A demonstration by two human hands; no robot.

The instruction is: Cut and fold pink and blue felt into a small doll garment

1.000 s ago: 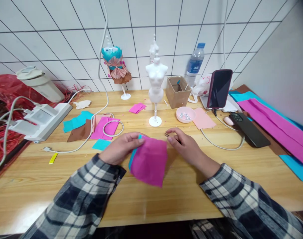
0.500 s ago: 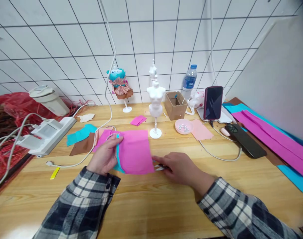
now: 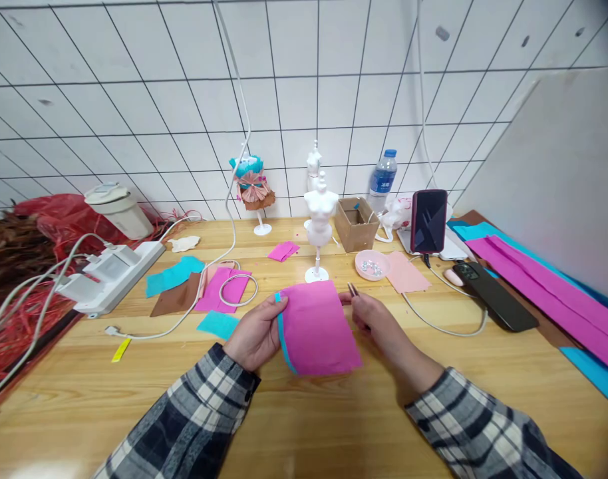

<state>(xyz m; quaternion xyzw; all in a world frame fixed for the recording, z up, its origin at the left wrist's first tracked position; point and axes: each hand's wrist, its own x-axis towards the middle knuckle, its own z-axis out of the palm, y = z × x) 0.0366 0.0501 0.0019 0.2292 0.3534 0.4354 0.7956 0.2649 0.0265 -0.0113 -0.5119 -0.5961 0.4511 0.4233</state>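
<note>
My left hand (image 3: 257, 332) pinches the left edge of a bright pink crepe-paper sheet (image 3: 318, 329) between thumb and fingers. A narrow strip of blue paper (image 3: 285, 342) shows along that same edge, behind the pink. Close by the sheet's right edge, my right hand (image 3: 374, 316) is closed around a small two-pronged tool (image 3: 352, 289), its points upward. The fingers hide most of the tool, so its kind is unclear. A loose blue paper piece (image 3: 218, 324) lies left of my left hand. Beyond the sheet stands a white mini dress form (image 3: 320, 213).
A decorated dress form (image 3: 254, 186), a cardboard box (image 3: 356, 226) and a water bottle (image 3: 382, 176) stand toward the wall. A pink dish (image 3: 372, 265) holds small shiny bits. Phones (image 3: 496, 296), paper strips (image 3: 548, 293), a power strip (image 3: 119, 279) and white cables flank the work area.
The pink sheet and my left hand have moved right in view, uncovering the blue piece on the table. My right hand has turned, so the tool points upward. The view has shifted.
</note>
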